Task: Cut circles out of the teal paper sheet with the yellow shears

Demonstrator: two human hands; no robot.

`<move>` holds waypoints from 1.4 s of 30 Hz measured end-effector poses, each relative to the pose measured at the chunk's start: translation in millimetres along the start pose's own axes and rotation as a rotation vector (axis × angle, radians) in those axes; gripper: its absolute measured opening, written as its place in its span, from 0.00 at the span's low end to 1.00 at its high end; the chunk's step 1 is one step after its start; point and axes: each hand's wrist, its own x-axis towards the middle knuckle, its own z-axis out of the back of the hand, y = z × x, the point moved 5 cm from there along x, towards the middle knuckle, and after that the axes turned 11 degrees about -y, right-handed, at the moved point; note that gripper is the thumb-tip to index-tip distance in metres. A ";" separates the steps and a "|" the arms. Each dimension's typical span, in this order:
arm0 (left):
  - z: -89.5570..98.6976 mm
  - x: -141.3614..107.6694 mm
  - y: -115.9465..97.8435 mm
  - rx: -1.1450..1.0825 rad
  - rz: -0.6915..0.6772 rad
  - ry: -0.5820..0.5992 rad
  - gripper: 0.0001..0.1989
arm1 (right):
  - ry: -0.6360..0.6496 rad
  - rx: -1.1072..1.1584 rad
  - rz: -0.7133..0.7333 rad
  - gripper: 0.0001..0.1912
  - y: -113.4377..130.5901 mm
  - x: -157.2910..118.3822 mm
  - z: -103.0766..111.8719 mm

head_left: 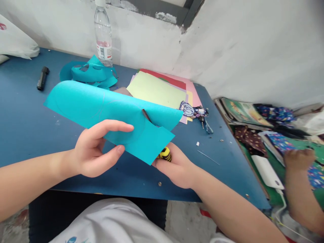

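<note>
My left hand (97,148) pinches the lower edge of a large turquoise paper sheet (101,108), held up and curved above the blue table (22,114). A cut runs into the sheet near its middle, where a dark scissor blade (146,115) shows. My right hand (177,167) is under the sheet's right corner, gripping scissors with a yellow-and-black striped handle (165,154); most of the scissors are hidden by the paper.
Turquoise paper scraps (91,72), a water bottle (103,33) and a black marker (42,78) lie at the back. A stack of coloured paper (159,89) and a cartoon keychain (193,111) sit at right. Another person's hand (298,162) rests on a cluttered green surface.
</note>
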 end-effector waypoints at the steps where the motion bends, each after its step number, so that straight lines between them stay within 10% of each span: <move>1: 0.4 -0.4 -0.3 -0.023 0.001 0.006 0.19 | 0.011 -0.002 0.003 0.05 0.7 -0.1 0.0; 42: -14.2 -6.6 5.3 -0.030 -0.019 0.039 0.19 | -0.093 -0.123 0.066 0.07 11.4 0.1 0.2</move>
